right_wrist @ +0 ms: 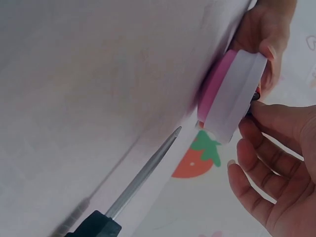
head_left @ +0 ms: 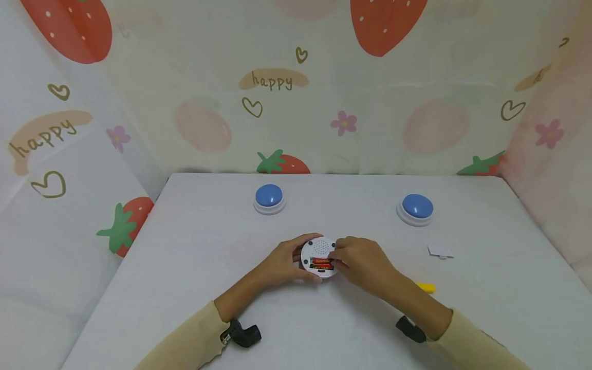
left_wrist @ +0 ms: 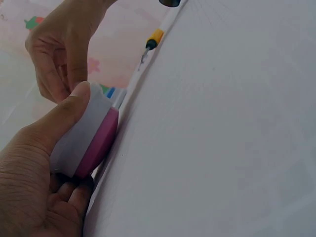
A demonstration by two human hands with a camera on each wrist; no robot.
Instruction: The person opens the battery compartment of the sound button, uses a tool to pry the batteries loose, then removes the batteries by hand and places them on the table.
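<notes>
A round push button (head_left: 319, 246) with a white base is turned underside up, showing speaker holes, dark feet and an uncovered battery slot. Its pink dome (left_wrist: 101, 140) faces the table in both wrist views. My left hand (head_left: 279, 262) grips the base by its rim, thumb at the near side and fingers round the far side. Red and black batteries (head_left: 320, 263) lie in the slot. At the slot's right end, my right hand (head_left: 363, 262) pinches a battery's dark end between thumb and forefinger, its other fingers loosely bent. Those fingertips partly hide the battery.
Two blue-domed buttons, a left one (head_left: 269, 196) and a right one (head_left: 418, 206), stand farther back. A small white cover (head_left: 440, 252) lies on the right. The screwdriver (right_wrist: 145, 173) has a yellow handle (head_left: 426, 288), partly behind my right forearm. Printed cloth (head_left: 324, 92) borders the table.
</notes>
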